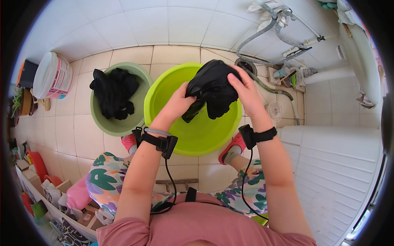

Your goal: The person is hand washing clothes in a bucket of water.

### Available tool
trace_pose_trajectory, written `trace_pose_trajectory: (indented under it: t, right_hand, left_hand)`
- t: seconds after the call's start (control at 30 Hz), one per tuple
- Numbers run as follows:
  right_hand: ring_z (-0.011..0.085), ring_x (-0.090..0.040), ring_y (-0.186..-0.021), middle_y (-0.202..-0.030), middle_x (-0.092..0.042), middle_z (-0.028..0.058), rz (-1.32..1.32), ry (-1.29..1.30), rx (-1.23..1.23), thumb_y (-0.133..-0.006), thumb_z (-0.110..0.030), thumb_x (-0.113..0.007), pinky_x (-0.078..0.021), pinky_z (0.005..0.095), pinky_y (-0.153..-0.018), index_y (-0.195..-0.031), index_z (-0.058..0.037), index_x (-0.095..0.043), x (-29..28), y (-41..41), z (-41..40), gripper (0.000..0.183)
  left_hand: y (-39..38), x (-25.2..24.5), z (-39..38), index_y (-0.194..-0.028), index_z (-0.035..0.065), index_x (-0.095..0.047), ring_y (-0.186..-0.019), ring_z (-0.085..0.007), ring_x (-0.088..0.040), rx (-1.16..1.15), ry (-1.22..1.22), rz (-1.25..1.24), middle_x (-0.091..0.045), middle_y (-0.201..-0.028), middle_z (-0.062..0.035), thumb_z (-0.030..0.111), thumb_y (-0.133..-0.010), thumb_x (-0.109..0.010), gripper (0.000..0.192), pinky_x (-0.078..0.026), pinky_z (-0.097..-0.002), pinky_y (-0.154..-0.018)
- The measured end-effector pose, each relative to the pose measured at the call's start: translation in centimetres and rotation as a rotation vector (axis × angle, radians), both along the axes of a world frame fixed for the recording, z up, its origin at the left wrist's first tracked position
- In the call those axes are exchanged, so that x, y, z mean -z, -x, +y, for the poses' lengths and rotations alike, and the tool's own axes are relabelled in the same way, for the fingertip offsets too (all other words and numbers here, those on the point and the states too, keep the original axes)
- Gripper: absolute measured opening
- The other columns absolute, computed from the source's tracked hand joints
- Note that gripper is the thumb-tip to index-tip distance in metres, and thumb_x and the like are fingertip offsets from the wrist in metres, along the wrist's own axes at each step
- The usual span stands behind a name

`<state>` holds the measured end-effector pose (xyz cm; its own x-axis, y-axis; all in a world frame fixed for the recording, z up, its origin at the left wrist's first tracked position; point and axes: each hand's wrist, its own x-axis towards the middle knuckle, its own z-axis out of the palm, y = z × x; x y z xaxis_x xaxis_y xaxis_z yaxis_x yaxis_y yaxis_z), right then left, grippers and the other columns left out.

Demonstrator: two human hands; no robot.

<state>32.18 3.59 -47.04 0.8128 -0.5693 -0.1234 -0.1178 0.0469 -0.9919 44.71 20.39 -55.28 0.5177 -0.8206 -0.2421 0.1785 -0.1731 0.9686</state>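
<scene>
Both my hands hold a bunched black plastic bag (212,83) above a bright green basin (197,138). My left hand (181,103) grips its left edge between thumb and fingers. At its upper right side, my right hand (241,86) is closed on the bag, with some fingers hidden behind it. The bag's loose lower part hangs over the basin, whose visible inside shows bare green plastic. To the left, touching or nearly touching it, stands a paler green basin (98,121) with black cloth (115,92) heaped inside, partly over its rim.
A white and pink bucket (54,77) stands at the far left by the tiled wall. Grey hoses (255,37) run from a tap at upper right to the floor. A white ridged panel (332,172) lies at right. A crate of bottles and boxes (61,212) is at lower left.
</scene>
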Motion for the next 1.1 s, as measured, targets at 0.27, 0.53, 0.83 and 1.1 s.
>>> trace_pose_trajectory:
  t: [0.27, 0.53, 0.83, 1.1]
  right_hand:
    - [0.0164, -0.053, -0.095, -0.099, -0.058, 0.0043, 0.323, 0.002, -0.02, -0.083, -0.013, -0.063, -0.0417, 0.0291, -0.087, -0.104, -0.0056, -0.054, 18.6, 1.3, 2.5, 0.025]
    - [0.051, -0.014, -0.134, -0.148, 0.001, 0.0306, 0.914, 0.148, 0.139, -0.077, -0.059, -0.063, -0.0248, 0.0523, -0.107, -0.147, -0.0231, -0.015, 26.4, 0.5, 5.1, 0.092]
    - [0.052, -0.032, -0.124, -0.143, -0.022, 0.0314, 1.026, 0.366, -0.138, -0.087, -0.048, -0.055, -0.0356, 0.0531, -0.099, -0.144, -0.0109, -0.027, 29.5, -2.7, 4.0, 0.074]
    - [0.0487, -0.038, -0.12, -0.142, -0.029, 0.0256, 1.115, 0.532, -0.238, -0.089, -0.038, -0.055, -0.0416, 0.0488, -0.094, -0.143, -0.0103, -0.03, 32.0, -4.3, 4.3, 0.065]
  left_hand:
    - [-2.3, 15.1, 1.1, -0.137, 0.0058, -0.04, -0.116, -0.0204, -0.049, 0.032, -0.363, 0.037, -0.055, -0.123, -0.0116, 0.005, -0.083, -0.055, 0.056, -0.036, -0.0302, -0.099]
    - [1.2, 18.4, -1.8, -0.148, 0.0275, -0.011, -0.133, -0.0554, -0.006, 0.102, -0.9, -0.333, 0.0, -0.149, -0.0289, 0.061, -0.077, -0.06, 0.092, -0.023, -0.0589, -0.105]
    - [0.5, 21.3, -3.7, -0.139, 0.0121, -0.038, -0.125, -0.0514, -0.026, 0.326, -1.083, -0.666, -0.021, -0.143, -0.0289, 0.047, -0.089, -0.052, 0.062, -0.037, -0.0547, -0.097]
    - [-1.0, 25.7, -4.1, -0.138, 0.0125, -0.04, -0.127, -0.0484, -0.029, 0.435, -1.087, -0.296, -0.023, -0.143, -0.0287, 0.035, -0.089, -0.058, 0.057, -0.042, -0.0508, -0.095]
